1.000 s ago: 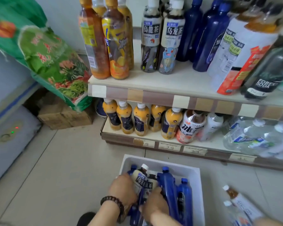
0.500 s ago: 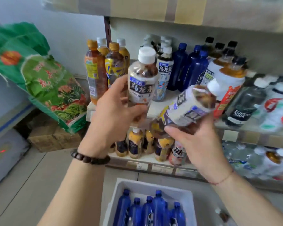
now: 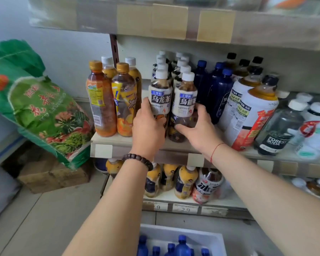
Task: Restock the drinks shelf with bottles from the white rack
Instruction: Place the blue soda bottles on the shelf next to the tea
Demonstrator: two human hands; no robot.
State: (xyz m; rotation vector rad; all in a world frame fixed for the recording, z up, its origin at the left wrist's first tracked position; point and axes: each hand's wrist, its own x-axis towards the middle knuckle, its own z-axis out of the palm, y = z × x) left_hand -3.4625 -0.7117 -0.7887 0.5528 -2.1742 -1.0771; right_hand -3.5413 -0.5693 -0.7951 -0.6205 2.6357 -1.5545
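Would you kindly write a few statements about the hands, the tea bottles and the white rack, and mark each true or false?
1. Each hand holds a white-capped oolong tea bottle on the middle shelf. True: left hand on the left tea bottle, right hand on the right tea bottle.
2. Both held bottles lie on their sides. False: they stand upright.
3. The white rack holds blue-capped bottles. True.
4. The beaded bracelet is on the right wrist. False: the left wrist.
5. The dark blue bottles stand left of the held ones. False: right.
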